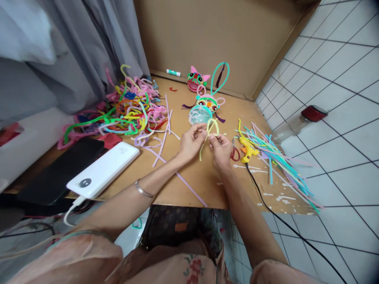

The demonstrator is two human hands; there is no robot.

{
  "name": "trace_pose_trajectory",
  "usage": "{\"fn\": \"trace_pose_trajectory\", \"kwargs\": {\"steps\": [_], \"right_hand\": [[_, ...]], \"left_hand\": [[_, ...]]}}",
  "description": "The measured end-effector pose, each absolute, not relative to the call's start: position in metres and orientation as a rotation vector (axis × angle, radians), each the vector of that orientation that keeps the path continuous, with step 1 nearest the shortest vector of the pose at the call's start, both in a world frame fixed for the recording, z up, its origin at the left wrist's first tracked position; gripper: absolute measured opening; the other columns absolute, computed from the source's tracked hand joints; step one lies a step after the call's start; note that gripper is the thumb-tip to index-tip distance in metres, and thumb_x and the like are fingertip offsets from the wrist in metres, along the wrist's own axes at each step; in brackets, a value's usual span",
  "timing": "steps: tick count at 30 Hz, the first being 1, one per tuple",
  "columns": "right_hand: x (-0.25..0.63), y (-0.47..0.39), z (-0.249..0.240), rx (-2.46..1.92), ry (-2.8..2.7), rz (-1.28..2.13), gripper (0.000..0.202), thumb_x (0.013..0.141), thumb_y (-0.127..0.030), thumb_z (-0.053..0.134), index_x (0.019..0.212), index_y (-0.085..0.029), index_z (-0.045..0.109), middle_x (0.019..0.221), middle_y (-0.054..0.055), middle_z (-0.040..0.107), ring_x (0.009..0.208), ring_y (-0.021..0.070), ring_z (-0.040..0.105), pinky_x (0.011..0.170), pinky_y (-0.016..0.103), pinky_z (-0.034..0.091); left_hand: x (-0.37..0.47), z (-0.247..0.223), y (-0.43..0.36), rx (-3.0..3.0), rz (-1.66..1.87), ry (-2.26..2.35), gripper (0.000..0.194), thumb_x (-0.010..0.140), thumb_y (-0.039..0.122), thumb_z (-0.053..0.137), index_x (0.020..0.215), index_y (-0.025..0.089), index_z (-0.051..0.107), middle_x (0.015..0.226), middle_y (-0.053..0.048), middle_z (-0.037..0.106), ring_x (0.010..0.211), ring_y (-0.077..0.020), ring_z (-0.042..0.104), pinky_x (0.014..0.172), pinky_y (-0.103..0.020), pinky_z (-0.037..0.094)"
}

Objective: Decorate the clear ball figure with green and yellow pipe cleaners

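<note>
Between both hands is a yellow pipe cleaner (217, 125), bent into loops at its top with a loose tail hanging down. My left hand (192, 142) pinches it from the left, and my right hand (220, 146) grips it with thumb and finger from the right. Just behind the hands sits a clear round bowl-like piece with a teal rim (199, 115). Past it stands a decorated face with pink loop ears (209, 103). Farther back is a green and pink animal head (197, 79), with a tall teal loop (220, 79) beside it.
A tangled heap of colourful pipe cleaners (130, 106) lies left; straight ones (284, 165) lie right. Red-handled scissors (235, 154) and a yellow glue gun (248, 150) with a black cord are near my right hand. A white power bank (103, 169) and glue stick (173, 72) lie on the table.
</note>
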State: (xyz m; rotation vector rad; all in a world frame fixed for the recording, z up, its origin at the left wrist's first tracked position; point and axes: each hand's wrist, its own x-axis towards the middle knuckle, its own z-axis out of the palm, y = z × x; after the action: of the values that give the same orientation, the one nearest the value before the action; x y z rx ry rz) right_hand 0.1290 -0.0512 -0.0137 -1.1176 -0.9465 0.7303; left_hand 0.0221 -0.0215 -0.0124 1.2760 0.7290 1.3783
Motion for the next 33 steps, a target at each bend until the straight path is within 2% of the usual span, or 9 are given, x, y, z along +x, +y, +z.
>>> {"fn": "trace_pose_trajectory", "kwargs": {"steps": [3,8,16,21,29,33], "right_hand": [[0.129,-0.052,-0.013,-1.119,-0.966,0.807,0.027,0.066,-0.04,0.071,0.063,-0.019,0.056,0.055,-0.005,0.053,0.049,0.0064,0.038,0.048,0.021,0.028],[0.129,-0.055,-0.011,-1.088,-0.98,1.004,0.024,0.067,-0.037,0.072,0.06,-0.019,0.056,0.052,-0.005,0.053,0.045,0.0059,0.036,0.045,0.022,0.024],[0.122,-0.057,-0.014,-1.087,-1.098,1.05,0.018,0.065,-0.028,0.068,0.056,-0.02,0.053,0.05,-0.005,0.05,0.047,0.0068,0.038,0.049,0.023,0.026],[0.12,-0.056,-0.017,-1.09,-1.115,1.015,0.02,0.065,-0.027,0.065,0.054,-0.02,0.05,0.05,-0.006,0.049,0.047,0.0067,0.038,0.05,0.023,0.027],[0.121,-0.054,-0.018,-1.115,-1.009,0.937,0.018,0.065,-0.032,0.069,0.061,-0.019,0.058,0.05,-0.006,0.051,0.047,0.0066,0.039,0.048,0.022,0.027],[0.125,-0.05,-0.018,-1.094,-0.918,0.838,0.02,0.066,-0.032,0.069,0.06,-0.019,0.056,0.051,-0.006,0.052,0.048,0.0064,0.04,0.049,0.021,0.029]], "left_hand": [[0.019,-0.005,-0.017,1.112,1.357,0.671,0.025,0.077,0.035,0.073,0.091,0.016,0.068,0.068,0.001,0.061,0.055,-0.0075,0.051,0.054,-0.018,0.042],[0.011,0.002,-0.01,0.887,1.13,0.608,0.029,0.07,0.04,0.078,0.076,0.014,0.066,0.074,-0.003,0.067,0.059,-0.0067,0.055,0.053,-0.017,0.041],[0.012,0.003,-0.008,0.617,1.203,0.622,0.022,0.059,0.025,0.08,0.066,0.014,0.063,0.067,0.003,0.061,0.059,-0.006,0.053,0.053,-0.017,0.041],[0.011,0.007,-0.009,0.611,1.218,0.651,0.022,0.059,0.025,0.08,0.067,0.014,0.062,0.067,0.002,0.061,0.06,-0.0071,0.053,0.053,-0.018,0.039],[0.012,0.004,-0.011,0.835,1.21,0.657,0.033,0.063,0.042,0.079,0.072,0.015,0.063,0.075,-0.001,0.065,0.057,-0.0063,0.05,0.05,-0.019,0.036],[0.015,0.001,-0.016,0.937,1.226,0.655,0.034,0.062,0.043,0.08,0.073,0.015,0.063,0.069,0.001,0.06,0.057,-0.0063,0.05,0.051,-0.018,0.036]]}}
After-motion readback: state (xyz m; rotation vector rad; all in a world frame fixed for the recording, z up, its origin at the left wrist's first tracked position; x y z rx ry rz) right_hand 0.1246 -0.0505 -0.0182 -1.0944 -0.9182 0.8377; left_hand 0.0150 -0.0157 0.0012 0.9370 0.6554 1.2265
